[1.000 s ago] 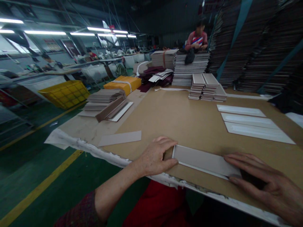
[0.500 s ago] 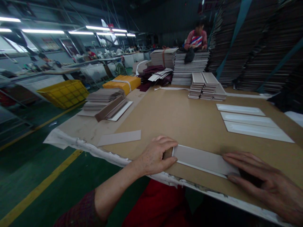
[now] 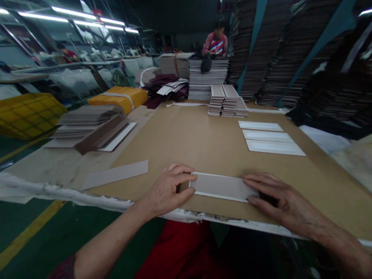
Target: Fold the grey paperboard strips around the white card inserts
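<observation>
A grey strip with white edges (image 3: 219, 186) lies flat on the brown table (image 3: 186, 135) near its front edge. At its left end is my left hand (image 3: 171, 188), thumb and fingers gripping the two corners. My right hand (image 3: 276, 197) grips the strip's right end in the same way and hides that end. To the left, a plain grey strip (image 3: 119, 173) rests apart from both hands. Three white-faced pieces, among them the nearest one (image 3: 274, 147), lie side by side at the right.
Grey and brown boards (image 3: 87, 124) are piled at the left, beside a yellow package (image 3: 120, 97). Small stacked pieces (image 3: 225, 100) stand at the back, before a tall board stack (image 3: 207, 79). Behind it is a person (image 3: 215, 42). A yellow basket (image 3: 29, 116) stands far left.
The view has turned right, so the table and its contents appear further left. Both hands still grip the ends of the white-edged strip, which now looks more level.
</observation>
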`<state>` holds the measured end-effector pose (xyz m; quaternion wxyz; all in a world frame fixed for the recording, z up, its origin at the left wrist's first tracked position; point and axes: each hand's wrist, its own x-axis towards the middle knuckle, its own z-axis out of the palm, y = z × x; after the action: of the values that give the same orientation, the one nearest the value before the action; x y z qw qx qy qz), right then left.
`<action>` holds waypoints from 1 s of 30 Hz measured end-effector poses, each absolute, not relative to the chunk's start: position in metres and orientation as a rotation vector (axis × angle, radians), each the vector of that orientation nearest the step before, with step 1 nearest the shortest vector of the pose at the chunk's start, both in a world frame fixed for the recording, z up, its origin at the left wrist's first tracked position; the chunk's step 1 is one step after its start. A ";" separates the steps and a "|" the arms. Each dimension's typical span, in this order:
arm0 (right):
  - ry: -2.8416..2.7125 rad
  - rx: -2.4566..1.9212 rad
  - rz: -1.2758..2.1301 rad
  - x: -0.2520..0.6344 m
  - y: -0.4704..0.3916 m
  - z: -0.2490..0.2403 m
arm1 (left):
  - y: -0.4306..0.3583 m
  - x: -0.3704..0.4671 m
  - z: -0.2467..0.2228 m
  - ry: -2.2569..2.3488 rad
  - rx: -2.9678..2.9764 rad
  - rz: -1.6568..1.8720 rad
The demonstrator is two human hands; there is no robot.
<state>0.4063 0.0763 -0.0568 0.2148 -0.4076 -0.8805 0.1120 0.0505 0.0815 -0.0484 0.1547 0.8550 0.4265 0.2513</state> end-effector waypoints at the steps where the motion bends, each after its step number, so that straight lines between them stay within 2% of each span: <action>1: -2.445 -1.131 0.321 0.406 0.076 -0.056 | 0.082 0.051 -0.048 1.221 2.451 0.720; 25: -2.601 -1.062 -0.067 0.396 0.058 -0.059 | 0.081 0.053 -0.045 1.242 2.489 0.668; 30: -2.625 -1.127 -0.142 0.392 0.056 -0.060 | 0.075 0.054 -0.041 1.220 2.688 0.607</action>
<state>0.3924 0.0561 -0.0598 0.1405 -0.3901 -0.9087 -0.0493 0.0544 0.0747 -0.0415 0.0639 0.8901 0.4040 0.2010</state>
